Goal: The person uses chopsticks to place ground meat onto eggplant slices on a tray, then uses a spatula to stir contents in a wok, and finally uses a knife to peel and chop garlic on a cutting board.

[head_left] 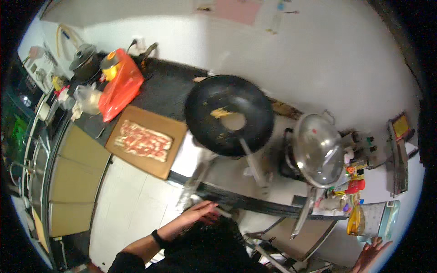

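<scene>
My left hand (200,213), with a dark band on its wrist, is in front of my body by the counter's front edge, fingers loosely stretched and nothing seen in them. At the far right lower edge, my right hand (374,251) has its fingers spread, below a bottle of yellow oil (355,220) and apart from it. A black wok (200,125) stands on the stove, holding a spatula (233,121) and a few yellowish pieces of food (221,112). Sliced raw meat (144,141) lies on a brown cutting board (166,170) left of the wok.
A pan with a glass lid (318,143) stands right of the wok, its long handle (306,211) jutting past the counter edge. Several bottles and jars crowd the right corner. A red plastic bag (122,88) and a dark lidded pot (85,66) are at the back left.
</scene>
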Tool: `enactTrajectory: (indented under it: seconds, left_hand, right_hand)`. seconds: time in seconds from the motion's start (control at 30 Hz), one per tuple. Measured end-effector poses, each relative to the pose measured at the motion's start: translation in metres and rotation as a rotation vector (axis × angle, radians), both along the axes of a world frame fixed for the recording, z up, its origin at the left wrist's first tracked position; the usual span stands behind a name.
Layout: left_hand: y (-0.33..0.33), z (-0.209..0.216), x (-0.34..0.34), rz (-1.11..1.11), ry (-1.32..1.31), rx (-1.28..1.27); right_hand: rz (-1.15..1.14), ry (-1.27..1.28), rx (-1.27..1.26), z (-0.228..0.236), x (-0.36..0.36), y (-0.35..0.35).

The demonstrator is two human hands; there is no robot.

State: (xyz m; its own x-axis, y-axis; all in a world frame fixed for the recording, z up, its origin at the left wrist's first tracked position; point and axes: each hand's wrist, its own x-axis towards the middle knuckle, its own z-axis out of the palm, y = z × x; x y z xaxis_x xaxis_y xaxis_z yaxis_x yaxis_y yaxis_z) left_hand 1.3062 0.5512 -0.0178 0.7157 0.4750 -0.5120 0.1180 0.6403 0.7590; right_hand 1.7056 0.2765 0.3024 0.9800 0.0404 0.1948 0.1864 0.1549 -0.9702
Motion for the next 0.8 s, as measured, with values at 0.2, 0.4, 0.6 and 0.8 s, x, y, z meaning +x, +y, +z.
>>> enactTrajectory:
  seconds: [0.2, 0.4, 0.6, 0.8]
  left_hand:
    - [0.032, -0.017, -0.046, -0.045, -0.104, 0.032]
    - [0.043, -0.022, -0.083, -0.016, -0.155, 0.120]
    - [0.046, -0.020, -0.124, 0.092, -0.124, -0.049]
    - [0.045, -0.026, -0.147, 0.246, -0.117, -0.140]
  right_hand:
    - [0.122, 0.116, -0.204, 0.007, -0.091, 0.147]
    - [0.531, -0.234, -0.733, 0.015, -0.148, 0.302]
    - [0.994, -0.455, -1.011, -0.003, -0.158, 0.426]
    - [0.768, -0.785, -1.483, -0.056, -0.164, 0.517]
